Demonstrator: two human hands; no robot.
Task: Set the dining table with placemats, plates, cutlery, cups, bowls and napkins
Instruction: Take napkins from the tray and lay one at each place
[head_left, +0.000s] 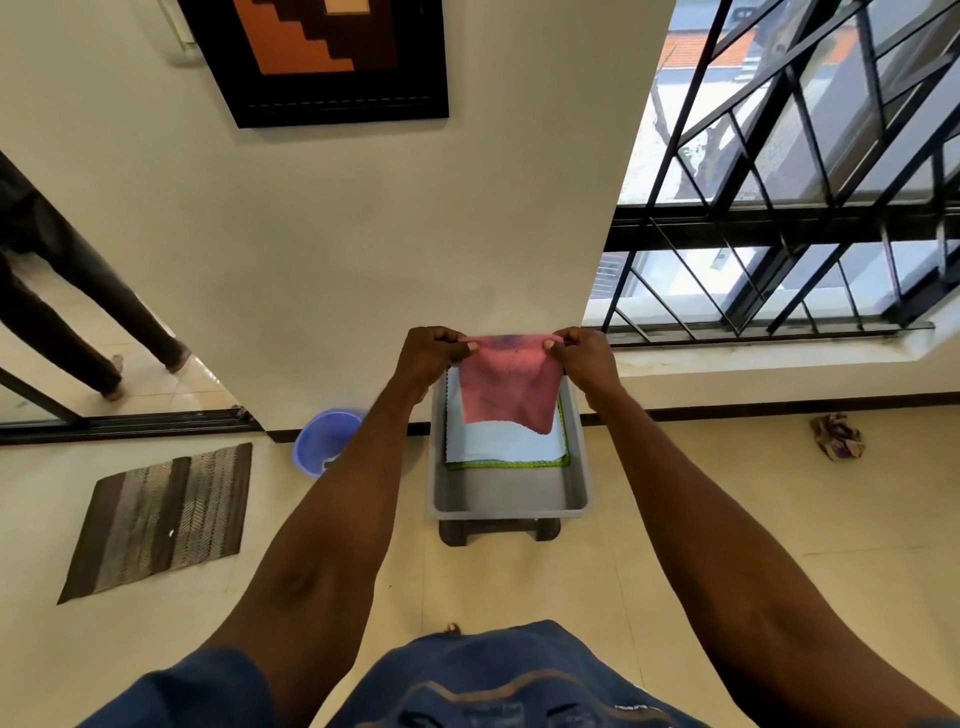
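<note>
My left hand (428, 353) and right hand (584, 358) pinch the pink napkin's (509, 384) top corners above the grey tub (509, 499).
I'd keep it taut, lifting clear of the stacked cloths (506, 444).

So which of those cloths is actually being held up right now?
The pink cloth, pinched at its top corners by the left hand and right hand. The white and green-edged ones lie flat in the grey tub.

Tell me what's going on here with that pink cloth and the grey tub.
A person holds a pink cloth up by its top corners, left hand and right hand each pinching one. It hangs over a grey tub on a low stand, where a white cloth lies on a green-edged one.
</note>
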